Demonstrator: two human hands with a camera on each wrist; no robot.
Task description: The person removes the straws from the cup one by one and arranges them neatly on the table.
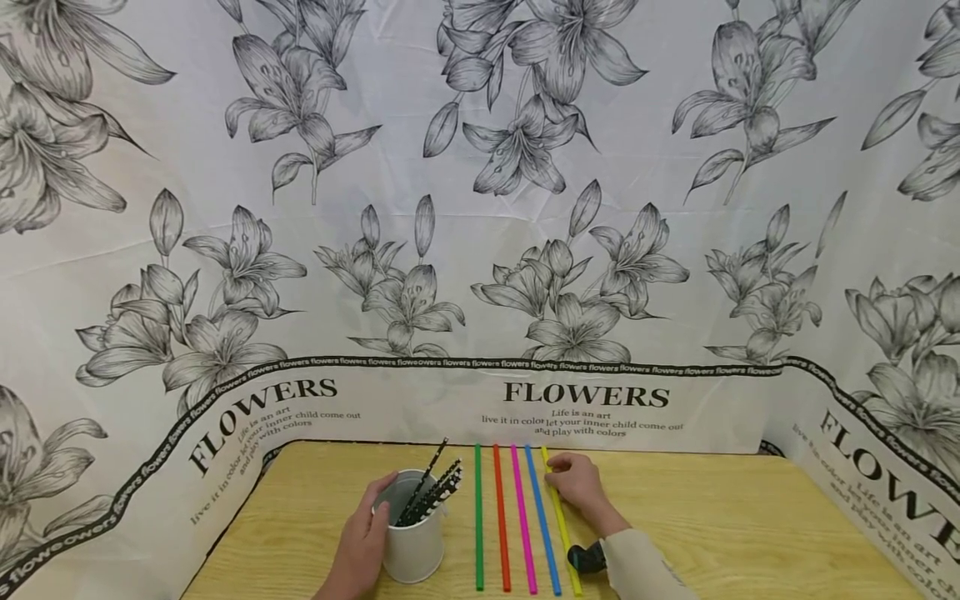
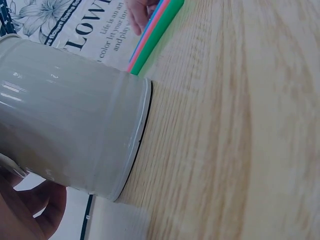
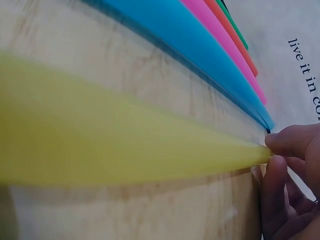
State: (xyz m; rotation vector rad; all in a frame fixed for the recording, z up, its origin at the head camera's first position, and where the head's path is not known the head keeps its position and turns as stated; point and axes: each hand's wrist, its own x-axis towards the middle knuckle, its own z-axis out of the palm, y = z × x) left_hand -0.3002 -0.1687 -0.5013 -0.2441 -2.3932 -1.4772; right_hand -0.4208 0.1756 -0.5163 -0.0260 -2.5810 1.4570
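My right hand (image 1: 579, 485) pinches the far end of a yellow straw (image 1: 561, 525) between thumb and fingers, plain in the right wrist view too. Left of it, blue (image 1: 543, 521), pink (image 1: 523, 521), red (image 1: 502, 521) and green (image 1: 479, 521) straws lie side by side on the table, roughly parallel. My left hand (image 1: 365, 537) holds a white metal bucket (image 1: 416, 550) by its left side, thumb near the rim. Several black straws with white patterns (image 1: 435, 493) lean inside it; their lower ends are hidden. The bucket's base meets the wood in the left wrist view.
The light wooden table (image 1: 720, 525) ends at a white cloth backdrop (image 1: 442, 408) printed with flowers and lettering, which also rises on the left and right. A black wrist device (image 1: 587, 557) sits under my right wrist, over the near part of the yellow straw.
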